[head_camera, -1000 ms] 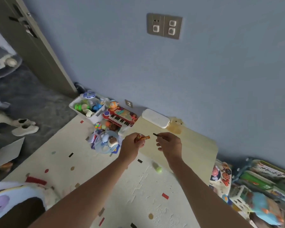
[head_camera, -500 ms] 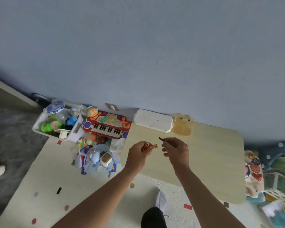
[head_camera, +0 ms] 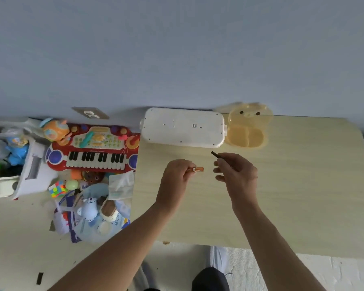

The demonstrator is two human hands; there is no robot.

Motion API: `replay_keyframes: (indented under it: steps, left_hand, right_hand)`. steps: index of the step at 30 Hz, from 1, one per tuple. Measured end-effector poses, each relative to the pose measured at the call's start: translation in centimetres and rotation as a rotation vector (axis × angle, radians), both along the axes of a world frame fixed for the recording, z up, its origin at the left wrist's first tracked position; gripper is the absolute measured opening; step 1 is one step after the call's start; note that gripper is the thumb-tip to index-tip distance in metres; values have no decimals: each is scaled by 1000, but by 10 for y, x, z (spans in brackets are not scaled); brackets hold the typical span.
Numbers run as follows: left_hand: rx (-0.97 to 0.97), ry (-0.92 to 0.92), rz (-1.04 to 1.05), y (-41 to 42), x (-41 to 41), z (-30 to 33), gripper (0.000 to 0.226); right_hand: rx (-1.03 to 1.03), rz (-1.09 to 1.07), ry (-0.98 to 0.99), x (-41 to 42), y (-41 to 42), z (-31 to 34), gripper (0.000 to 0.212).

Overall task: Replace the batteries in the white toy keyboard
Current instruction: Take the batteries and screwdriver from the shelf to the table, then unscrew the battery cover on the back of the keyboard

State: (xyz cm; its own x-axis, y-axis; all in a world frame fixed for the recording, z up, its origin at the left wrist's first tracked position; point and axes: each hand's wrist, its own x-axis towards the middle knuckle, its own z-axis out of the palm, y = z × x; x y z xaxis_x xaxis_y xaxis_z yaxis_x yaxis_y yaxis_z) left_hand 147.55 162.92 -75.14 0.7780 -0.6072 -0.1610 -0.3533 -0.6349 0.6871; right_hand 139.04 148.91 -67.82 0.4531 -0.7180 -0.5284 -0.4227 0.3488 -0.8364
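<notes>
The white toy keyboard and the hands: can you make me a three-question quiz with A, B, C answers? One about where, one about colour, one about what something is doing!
1. Where is the white toy keyboard?
A. on the wooden table by the wall
B. on the floor mat
C. in the toy bin

2. What colour is the battery?
A. green
B. orange
C. blue

3. What is the right hand doing?
A. lying flat
B. pinching a thin dark tool
C. pressing keys

Answers: A, it lies face down at the table's far edge. B, an orange end sticks out of the left hand. B, the fingers close on the tool.
</notes>
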Motion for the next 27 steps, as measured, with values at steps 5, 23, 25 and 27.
replay_keyframes:
  steps: [5, 23, 25, 27]
  left_hand:
    - [13, -146, -90, 14, 4, -35, 26]
    - [-48, -77, -297, 23, 42, -44, 47]
    - [-57, -79, -316, 25, 44, -43, 47]
    - [-73, -89, -319, 26, 44, -43, 46]
  right_hand:
    - [29, -77, -47, 3, 14, -19, 16]
    - [-5, -68, -172, 8, 5, -42, 10]
    - [-21, -21, -209, 13, 0, -46, 11]
    - [-56, 45, -225, 18, -6, -52, 14]
